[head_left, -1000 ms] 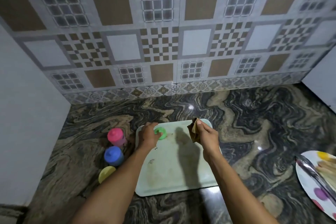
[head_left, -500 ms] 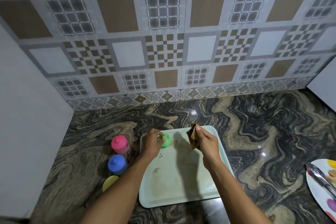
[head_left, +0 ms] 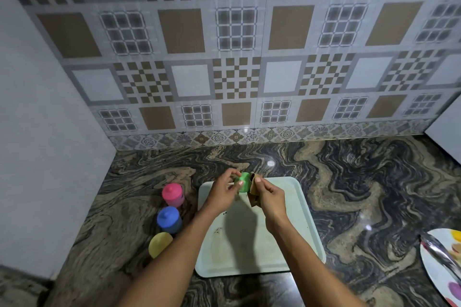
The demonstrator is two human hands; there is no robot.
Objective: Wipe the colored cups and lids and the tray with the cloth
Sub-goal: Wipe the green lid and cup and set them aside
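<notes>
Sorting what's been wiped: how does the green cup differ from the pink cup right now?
The green cup is held in the left hand over the tray, next to the cloth; the pink cup stands untouched on the counter. The pink cup wears a knobbed lid; the green cup shows none. Both are small coloured cups.

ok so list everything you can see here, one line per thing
green cup: one, green, held over the tray's far end
cloth: one, brown, beside the green cup's right side
tray: one, pale green, mid counter, dark specks on it
pink cup: one, pink, lidded, left of the tray
blue cup: one, blue, lidded, just nearer than the pink cup
yellow item: one, yellow, nearest in that row; cup or lid unclear
plate: one, white with coloured spots, right edge
metal utensil: one, silver, on the plate
counter: one, dark marbled
left hand: pinches the green cup
right hand: holds the cloth
</notes>
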